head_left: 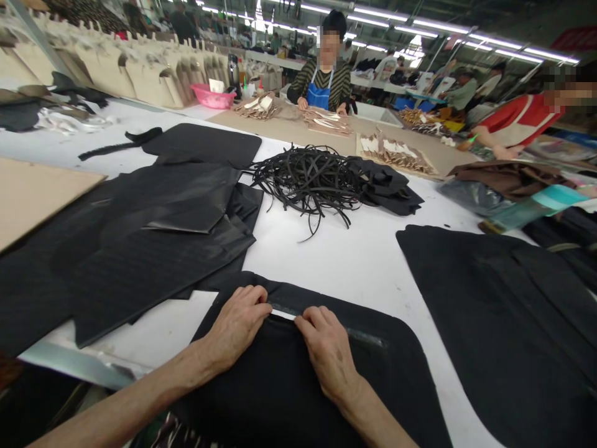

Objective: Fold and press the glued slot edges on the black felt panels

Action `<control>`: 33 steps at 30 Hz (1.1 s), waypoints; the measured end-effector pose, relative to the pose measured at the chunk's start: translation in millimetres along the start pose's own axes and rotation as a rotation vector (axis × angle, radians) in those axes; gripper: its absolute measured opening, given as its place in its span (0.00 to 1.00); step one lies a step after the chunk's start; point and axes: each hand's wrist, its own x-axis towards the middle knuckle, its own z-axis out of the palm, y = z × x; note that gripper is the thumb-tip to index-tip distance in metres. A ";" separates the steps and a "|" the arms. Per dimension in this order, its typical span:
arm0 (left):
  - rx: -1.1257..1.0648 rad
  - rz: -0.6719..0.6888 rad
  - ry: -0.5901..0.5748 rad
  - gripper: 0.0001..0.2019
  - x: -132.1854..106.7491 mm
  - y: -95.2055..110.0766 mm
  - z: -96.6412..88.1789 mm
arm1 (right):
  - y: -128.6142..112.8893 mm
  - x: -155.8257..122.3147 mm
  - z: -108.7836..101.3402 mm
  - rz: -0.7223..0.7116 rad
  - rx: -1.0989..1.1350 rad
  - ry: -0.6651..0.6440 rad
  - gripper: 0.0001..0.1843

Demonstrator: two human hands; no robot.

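Observation:
A black fabric panel [289, 386] with rounded corners lies on the white table right in front of me. Along its far part runs a folded edge with a shiny strip [364, 338]. My left hand [236, 326] presses down on that fold, fingers curled and pinching at the fabric. My right hand [329, 351] lies beside it, fingertips bent onto the same fold, a small gap between the two hands showing a pale strip.
More black panels are stacked at left [153, 230] and lie at right [504, 298]. A tangle of black straps [308, 180] sits mid-table. A brown board [37, 193] lies far left. Other people work across the table, one in a blue apron [321, 87].

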 end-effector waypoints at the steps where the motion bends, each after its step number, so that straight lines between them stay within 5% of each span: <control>1: -0.011 0.004 0.004 0.11 0.1 -1.3 -0.7 | 0.8 -0.6 0.8 -0.017 -0.011 0.003 0.08; 7: -0.020 0.091 0.111 0.11 0.5 0.9 -9.8 | 2.1 -1.0 2.0 -0.031 -0.007 -0.018 0.07; 13: 0.092 0.212 -0.086 0.08 7.6 12.8 -2.7 | 3.3 1.5 1.1 -0.026 -0.009 -0.037 0.07; 21: 0.209 0.293 -0.113 0.05 9.5 8.9 2.2 | 6.3 -1.7 -4.0 -0.097 -0.010 -0.047 0.06; 27: 0.488 0.476 -0.160 0.11 -0.3 11.0 6.7 | 13.6 -10.9 -6.4 -0.154 -0.027 -0.056 0.11; 33: 0.757 0.382 -0.100 0.21 -10.2 36.7 21.8 | 14.7 -14.2 -8.5 -0.186 -0.095 -0.094 0.12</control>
